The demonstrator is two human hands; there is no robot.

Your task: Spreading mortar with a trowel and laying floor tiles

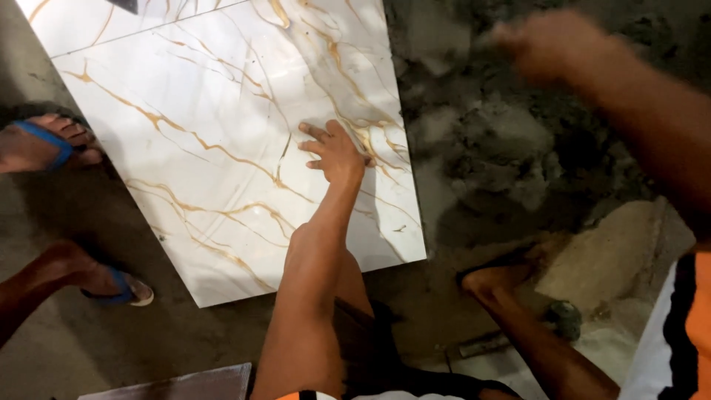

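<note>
Head view: left hand [333, 152] flat on the white marble-look tile [215, 170], fingers spread, palm down, gripping nothing. The tile lies on the floor, its right edge against wet grey mortar [511, 148]. Right hand [548, 44] raised over the mortar at top right, blurred; can't tell how open, nothing seen in it. Another person's feet in blue sandals [44, 141] stand just left of the tile.
</note>
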